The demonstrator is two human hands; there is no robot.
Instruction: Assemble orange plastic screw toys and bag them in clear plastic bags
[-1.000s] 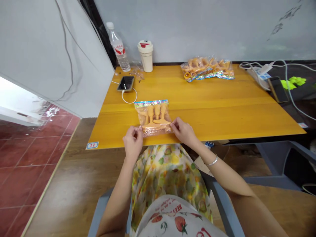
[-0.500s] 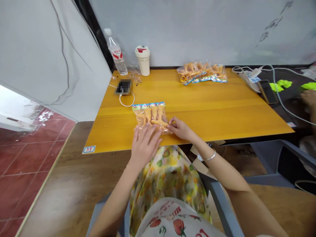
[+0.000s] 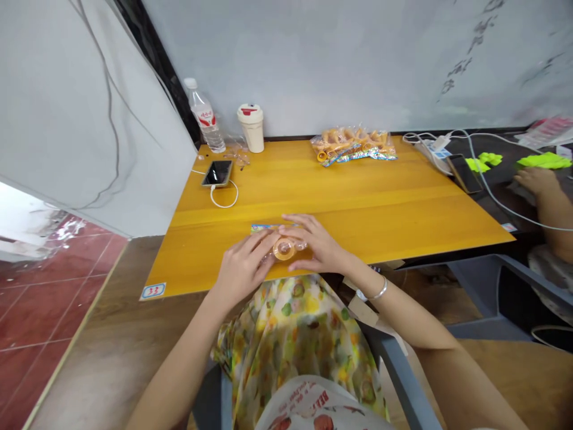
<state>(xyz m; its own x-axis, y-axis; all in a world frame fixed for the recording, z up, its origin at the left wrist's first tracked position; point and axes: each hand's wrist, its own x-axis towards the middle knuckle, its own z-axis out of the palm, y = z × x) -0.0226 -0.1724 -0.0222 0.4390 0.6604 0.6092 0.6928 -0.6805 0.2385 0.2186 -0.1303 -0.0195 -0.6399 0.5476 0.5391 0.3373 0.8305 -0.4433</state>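
Near the table's front edge lies a clear plastic bag (image 3: 269, 258) with orange plastic pieces in it. One piece, an orange ring-shaped end (image 3: 283, 249), faces up between my hands. My left hand (image 3: 245, 263) grips the bag's left side, fingers bent over it and pressed together. From the right, my right hand (image 3: 320, 243) curves round the bag, fingers over its top and thumb lower down. A strip of the bag's blue patterned header (image 3: 264, 227) shows beyond my fingers. My hands hide most of the bag and the other pieces.
At the back of the wooden table (image 3: 380, 209) lie more bagged orange pieces (image 3: 353, 143). A water bottle (image 3: 206, 119), a lidded cup (image 3: 251, 128) and a phone (image 3: 218, 173) on a cable stand back left. On the right are a power strip (image 3: 432, 154) and another person's hand (image 3: 537, 179).
My hands have closed in on the bag from both sides and cover most of it. Its flat row of pieces is hidden; a ring end shows. The view has tilted slightly upward.
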